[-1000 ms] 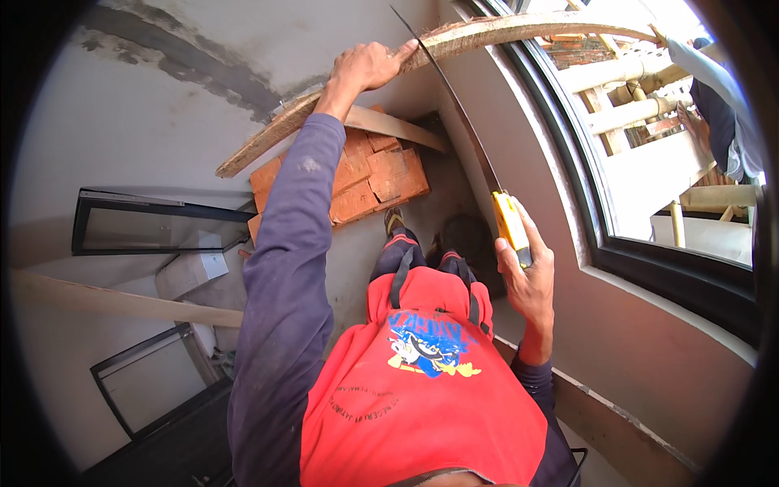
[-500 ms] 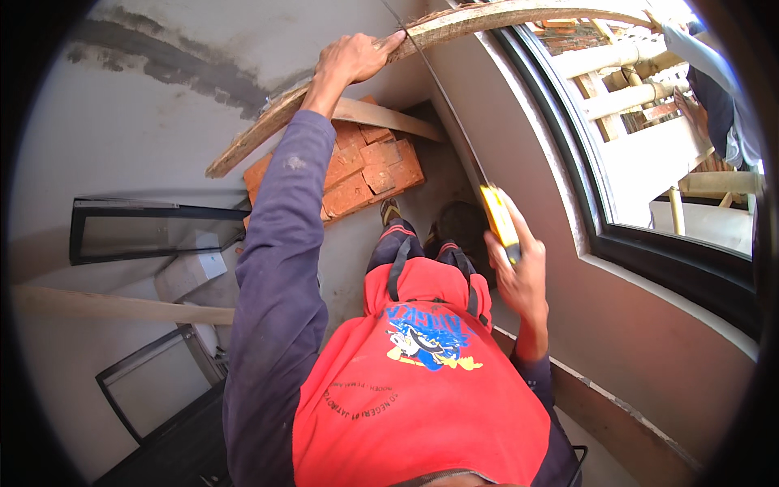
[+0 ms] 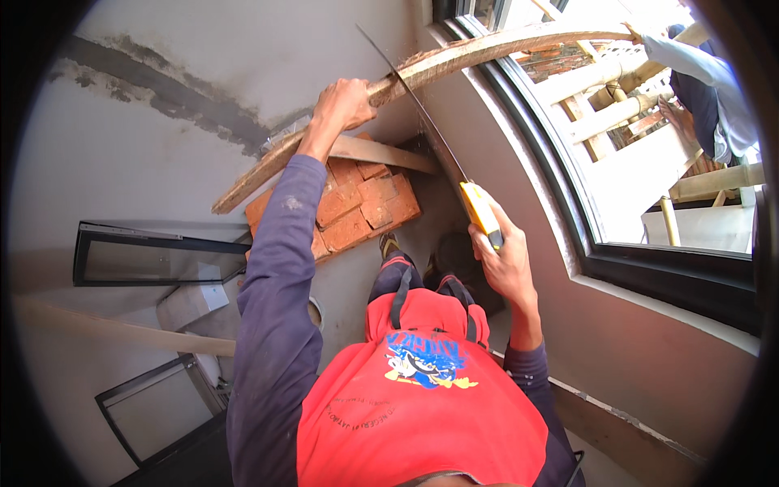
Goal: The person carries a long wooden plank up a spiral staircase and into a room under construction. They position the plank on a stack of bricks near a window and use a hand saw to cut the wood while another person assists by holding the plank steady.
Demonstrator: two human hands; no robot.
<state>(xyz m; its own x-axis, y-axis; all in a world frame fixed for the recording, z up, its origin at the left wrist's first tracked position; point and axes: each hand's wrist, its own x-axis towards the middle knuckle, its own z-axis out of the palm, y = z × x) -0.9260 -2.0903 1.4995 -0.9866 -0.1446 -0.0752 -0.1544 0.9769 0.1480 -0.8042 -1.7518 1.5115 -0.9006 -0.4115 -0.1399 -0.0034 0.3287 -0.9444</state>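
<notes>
My left hand [image 3: 342, 105] is closed round a long rough wooden board [image 3: 479, 53], which runs from the wall side toward the window. In my right hand [image 3: 507, 260] is the yellow and black handle of a handsaw [image 3: 480, 213]. Its thin dark blade crosses the board just right of my left fist, and the tip sticks out beyond the far edge. At the board's far right end, a co-worker's hand [image 3: 637, 34] touches or holds it; the grip is too small to tell.
Below the board lie stacked orange bricks [image 3: 357, 207] with another plank [image 3: 385, 154] above them. A black-framed window [image 3: 584, 243] is at right, with bamboo poles [image 3: 608, 122] outside. Black-framed panels [image 3: 162, 256] and a wooden strip [image 3: 122, 329] are at left.
My right hand has pushed the saw forward, bringing its handle closer to the board. My left thumb, stretched toward the blade before, is now drawn in. The whole view has shifted slightly.
</notes>
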